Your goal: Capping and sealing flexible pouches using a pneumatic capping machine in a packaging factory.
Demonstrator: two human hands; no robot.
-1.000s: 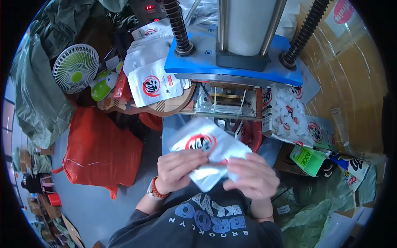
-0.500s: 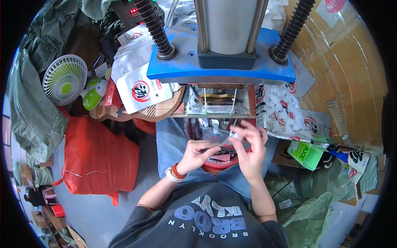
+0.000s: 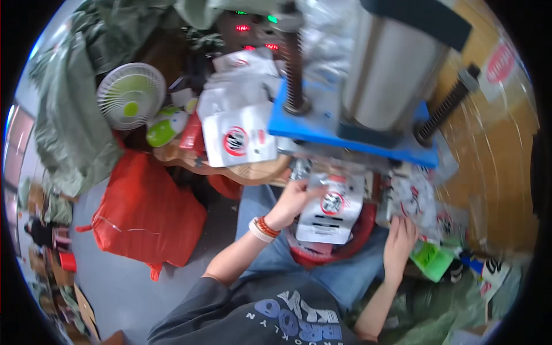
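My left hand (image 3: 292, 202) is closed on the upper left part of a flat silver-white pouch (image 3: 328, 225) with a round red-and-black emblem. The pouch hangs over my lap, below the press. Over at the right, my right hand (image 3: 401, 240) touches the near edge of a heap of small white plastic pieces (image 3: 411, 198). Its fingertips are blurred, so whether they grip a piece cannot be made out. Under the pouch, a red container (image 3: 367, 227) rests between my legs, partly covered.
A press with a blue plate (image 3: 322, 131) and springed posts stands ahead. More pouches (image 3: 244, 138) lie stacked on the wooden board (image 3: 259, 172) to its left, near a white-green fan (image 3: 132, 98). A red sack (image 3: 146, 213) sits at left, a green container (image 3: 432, 261) at right.
My view has turned, shifting the scene. My hands have moved apart: the left now holds out the pouch face-up, while the right has gone over to the white pieces.
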